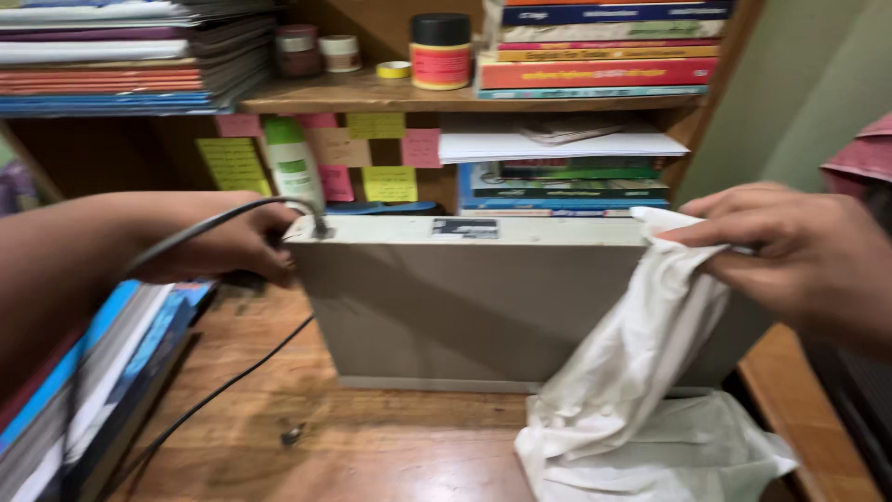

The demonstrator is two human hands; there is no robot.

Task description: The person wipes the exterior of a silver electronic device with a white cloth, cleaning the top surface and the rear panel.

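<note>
Wooden desk (390,455), seemingly under bookshelves (372,93)

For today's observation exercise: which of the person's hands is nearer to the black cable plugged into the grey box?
Left. The left hand grips the grey box right beside the black cable; the right hand holds a white cloth at the box's far end.

The scene is seen through a single head-worn camera, aimed forward and slightly downward from close range at the wooden surface (372,446). The shelf (362,93) of books is faced straight on, and both forearms are cut off by the frame's side edges.
</note>
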